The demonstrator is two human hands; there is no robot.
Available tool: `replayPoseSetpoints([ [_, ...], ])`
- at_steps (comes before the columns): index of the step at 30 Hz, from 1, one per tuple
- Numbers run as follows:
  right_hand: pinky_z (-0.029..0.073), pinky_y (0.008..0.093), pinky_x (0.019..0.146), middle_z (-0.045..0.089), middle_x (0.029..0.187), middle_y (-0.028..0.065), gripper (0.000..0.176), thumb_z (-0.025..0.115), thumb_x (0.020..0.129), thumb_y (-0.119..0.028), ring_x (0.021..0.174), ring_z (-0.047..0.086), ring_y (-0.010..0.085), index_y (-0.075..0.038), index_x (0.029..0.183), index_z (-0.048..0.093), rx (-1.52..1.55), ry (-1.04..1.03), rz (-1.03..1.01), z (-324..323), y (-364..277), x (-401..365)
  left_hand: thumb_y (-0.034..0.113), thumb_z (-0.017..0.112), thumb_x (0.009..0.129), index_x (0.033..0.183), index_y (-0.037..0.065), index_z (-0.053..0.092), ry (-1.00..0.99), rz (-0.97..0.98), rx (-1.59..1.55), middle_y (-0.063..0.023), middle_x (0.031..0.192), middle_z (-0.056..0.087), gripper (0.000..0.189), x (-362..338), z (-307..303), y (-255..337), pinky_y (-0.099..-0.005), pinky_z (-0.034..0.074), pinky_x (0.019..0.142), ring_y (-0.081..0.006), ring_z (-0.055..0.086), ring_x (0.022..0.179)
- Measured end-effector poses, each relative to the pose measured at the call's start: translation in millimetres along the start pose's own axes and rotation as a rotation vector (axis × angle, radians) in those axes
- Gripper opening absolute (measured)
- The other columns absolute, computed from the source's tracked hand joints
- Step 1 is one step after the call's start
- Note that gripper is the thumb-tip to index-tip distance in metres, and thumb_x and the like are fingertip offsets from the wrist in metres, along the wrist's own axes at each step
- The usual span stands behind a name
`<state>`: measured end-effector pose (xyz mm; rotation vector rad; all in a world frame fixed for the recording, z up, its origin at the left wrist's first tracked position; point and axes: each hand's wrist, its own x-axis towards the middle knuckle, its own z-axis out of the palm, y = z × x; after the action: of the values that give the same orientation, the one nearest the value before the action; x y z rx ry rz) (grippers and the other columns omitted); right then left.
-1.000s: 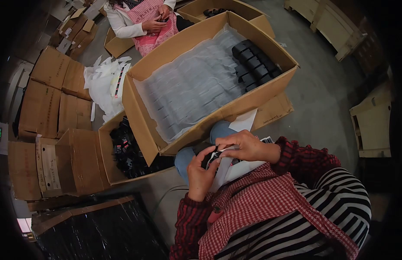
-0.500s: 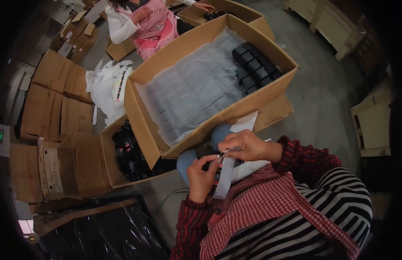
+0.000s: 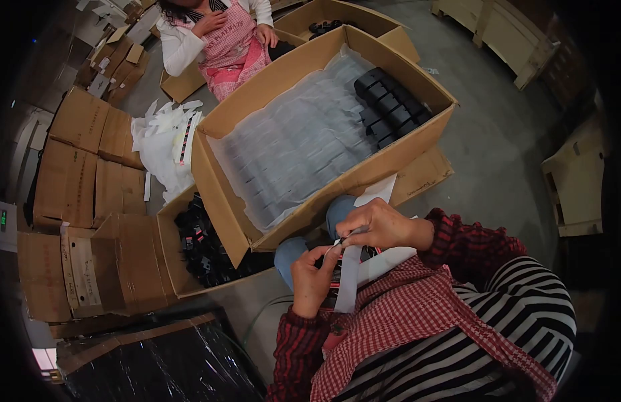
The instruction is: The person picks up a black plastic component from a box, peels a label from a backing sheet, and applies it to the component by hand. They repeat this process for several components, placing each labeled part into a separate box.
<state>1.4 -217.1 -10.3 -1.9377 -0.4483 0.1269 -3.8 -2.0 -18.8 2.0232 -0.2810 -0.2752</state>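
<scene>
My left hand [image 3: 312,276] and my right hand [image 3: 380,225] meet over my lap, fingertips nearly touching. Between them hangs a white paper strip [image 3: 348,280], its upper end pinched by my right fingers. The left thumb and forefinger are closed on something small and dark; I cannot make out what it is. Another white strip [image 3: 385,264] lies across my lap beneath my wrists. Dark pieces with red markings show partly behind the hanging strip. Just beyond my knees stands a big open carton [image 3: 310,213], holding black ribbed parts [image 3: 391,110] and translucent wrapping sheets [image 3: 290,134].
A lower carton [image 3: 173,249] with many small black pieces [image 3: 206,248] stands to the left. White sheets [image 3: 166,144] are piled behind it. Stacked boxes [image 3: 69,181] line the far left. Across the big carton sits a person in a pink apron [image 3: 226,43]. Wooden crates [image 3: 578,181] stand right.
My hands stay together, with small finger movements, and the hanging strip has swung slightly right. The co-worker's hand has moved from the far box to their lap. The view has shifted a little.
</scene>
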Motion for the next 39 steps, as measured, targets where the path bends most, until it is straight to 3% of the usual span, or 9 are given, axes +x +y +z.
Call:
replayPoseSetpoints([
  [9, 0.051, 0.0339, 0.071, 0.068, 0.085, 0.0135, 0.020, 0.072, 0.075, -0.014, 0.080, 0.066, 0.0301, -0.004, 0.092, 0.069, 0.101, 0.083, -0.040, 4.7, 14.1, 1.1, 0.035, 0.059, 0.094, 0.082, -0.002, 0.069, -0.214, -0.343, -0.309, -0.0001, 0.068, 0.061, 0.039, 1.5, -3.5, 3.0, -0.0219, 0.041, 0.056, -0.0031, 0.054, 0.066],
  [16, 0.049, 0.0331, 0.076, 0.063, 0.097, 0.0045, 0.014, 0.072, 0.075, -0.013, 0.089, 0.062, 0.0264, -0.007, 0.088, 0.070, 0.014, 0.158, -0.145, 2.3, 18.7, -7.3, 0.029, 0.054, 0.098, 0.093, -0.001, 0.066, -0.311, -0.453, -0.602, 0.0015, 0.078, 0.064, 0.033, -0.4, -10.5, 6.9, -0.0196, 0.044, 0.056, -0.0026, 0.055, 0.065],
  [18, 0.047, 0.0328, 0.075, 0.060, 0.098, 0.0005, 0.011, 0.072, 0.073, -0.012, 0.086, 0.059, 0.0232, -0.009, 0.084, 0.069, -0.229, 0.198, -0.452, 0.0, 22.6, -9.0, 0.028, 0.054, 0.097, 0.095, 0.000, 0.066, -0.375, -0.595, -0.666, 0.0008, 0.082, 0.065, 0.030, -1.1, -12.6, 2.7, -0.0196, 0.046, 0.057, -0.0036, 0.057, 0.065],
  [21, 0.045, 0.0324, 0.075, 0.062, 0.094, -0.0004, 0.012, 0.072, 0.072, -0.010, 0.083, 0.058, 0.0207, -0.010, 0.083, 0.068, -0.401, 0.162, -0.489, 0.1, 21.5, -18.0, 0.027, 0.056, 0.096, 0.096, 0.000, 0.067, -0.425, -0.751, -0.695, 0.0004, 0.082, 0.066, 0.029, 1.7, -10.6, -10.1, -0.0195, 0.047, 0.059, -0.0041, 0.058, 0.066],
  [29, 0.051, 0.0338, 0.062, 0.063, 0.078, 0.0075, 0.020, 0.072, 0.075, -0.008, 0.074, 0.064, 0.0246, -0.006, 0.094, 0.066, -0.223, 0.080, -0.294, 3.2, 41.9, -47.6, 0.015, 0.066, 0.089, 0.097, 0.002, 0.068, -0.612, -0.637, -0.514, 0.0007, 0.086, 0.066, 0.016, -8.0, -16.8, -37.4, -0.0213, 0.048, 0.070, -0.0063, 0.060, 0.076],
  [33, 0.051, 0.0326, 0.060, 0.063, 0.077, 0.0069, 0.020, 0.072, 0.076, -0.008, 0.069, 0.064, 0.0235, -0.007, 0.095, 0.066, -0.229, 0.119, -0.495, 4.6, 37.6, -44.1, 0.016, 0.067, 0.088, 0.098, 0.000, 0.068, -0.568, -0.658, -0.464, 0.0010, 0.084, 0.067, 0.019, -6.9, -12.2, -46.4, -0.0210, 0.049, 0.066, -0.0055, 0.060, 0.073],
  [36, 0.052, 0.0312, 0.059, 0.064, 0.076, 0.0071, 0.016, 0.071, 0.076, -0.007, 0.069, 0.064, 0.0223, -0.006, 0.091, 0.067, -0.327, 0.101, -0.563, -1.6, 33.8, -46.5, 0.019, 0.068, 0.086, 0.098, 0.001, 0.069, -0.547, -0.566, -0.236, -0.0054, 0.081, 0.069, 0.021, -6.9, -10.3, -54.1, -0.0243, 0.050, 0.064, -0.0099, 0.063, 0.072],
  [38, 0.052, 0.0301, 0.059, 0.064, 0.078, 0.0077, 0.012, 0.070, 0.077, -0.005, 0.070, 0.065, 0.0217, -0.004, 0.089, 0.067, -0.335, 0.320, -0.529, -11.9, 33.8, -44.6, 0.019, 0.067, 0.083, 0.098, 0.004, 0.070, -0.479, -0.280, 0.360, -0.0163, 0.077, 0.068, 0.021, -6.9, -10.9, -43.1, -0.0325, 0.051, 0.065, -0.0238, 0.067, 0.071],
  [39, 0.052, 0.0301, 0.059, 0.064, 0.078, 0.0077, 0.012, 0.070, 0.077, -0.005, 0.070, 0.065, 0.0217, -0.004, 0.089, 0.067, -0.341, 0.324, -0.529, -15.0, 32.9, -42.8, 0.019, 0.067, 0.083, 0.098, 0.004, 0.070, -0.481, -0.274, 0.361, -0.0163, 0.077, 0.068, 0.021, -9.9, -10.3, -37.6, -0.0325, 0.051, 0.065, -0.0238, 0.067, 0.071],
])
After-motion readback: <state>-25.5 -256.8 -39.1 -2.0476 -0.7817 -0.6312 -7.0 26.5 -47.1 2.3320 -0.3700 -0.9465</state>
